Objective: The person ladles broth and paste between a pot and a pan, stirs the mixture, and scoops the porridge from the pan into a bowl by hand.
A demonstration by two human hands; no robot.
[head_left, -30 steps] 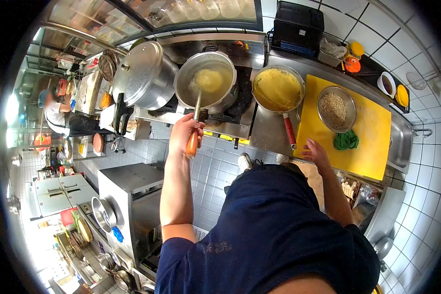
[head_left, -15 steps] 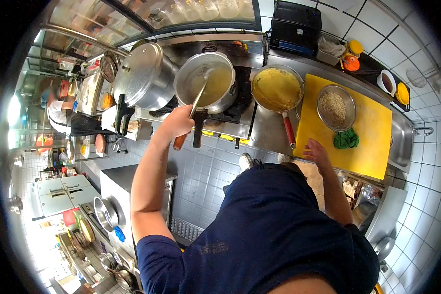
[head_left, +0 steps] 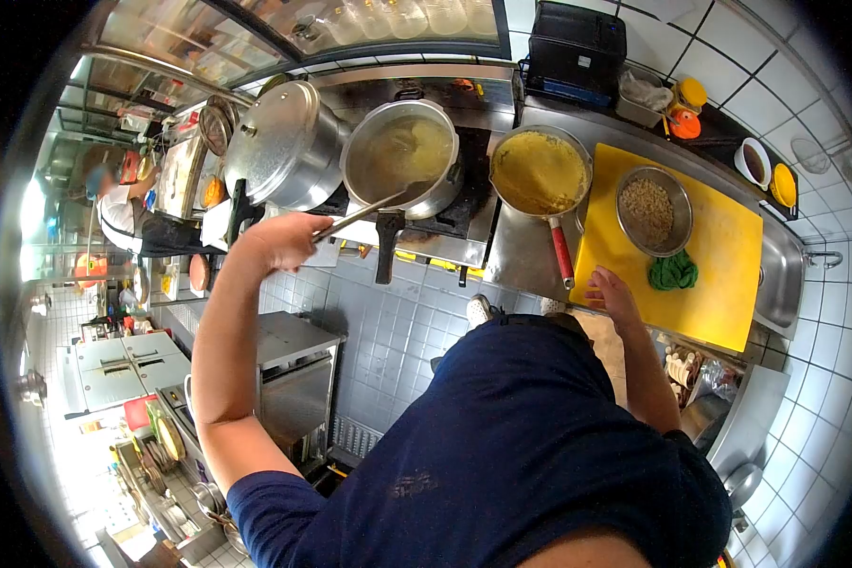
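Note:
My left hand (head_left: 289,243) is closed round a long-handled metal utensil (head_left: 360,214). The utensil slants over the near rim of a large metal pot (head_left: 346,161) on the stove, and its lower end is inside, in a cloudy yellowish liquid. My right hand (head_left: 614,297) has its fingers apart, with nothing in it, at the near left edge of a yellow cutting board (head_left: 710,293). On that board are a metal bowl (head_left: 688,227) of pale brown grains and a crumpled green cloth (head_left: 673,272). Left of the board, a red-handled pan (head_left: 560,251) holds something yellow.
A lidded pressure cooker (head_left: 279,142) stands left of the pot. The pot's black handle (head_left: 386,251) juts toward me. A sink (head_left: 784,275) lies at the far right, with jars (head_left: 689,93) on the back ledge. Another person (head_left: 123,208) works at the far left.
My left hand has moved left and slightly down, drawing the utensil to a flatter slant with its lower end nearer the pot's near rim. My right hand has barely moved.

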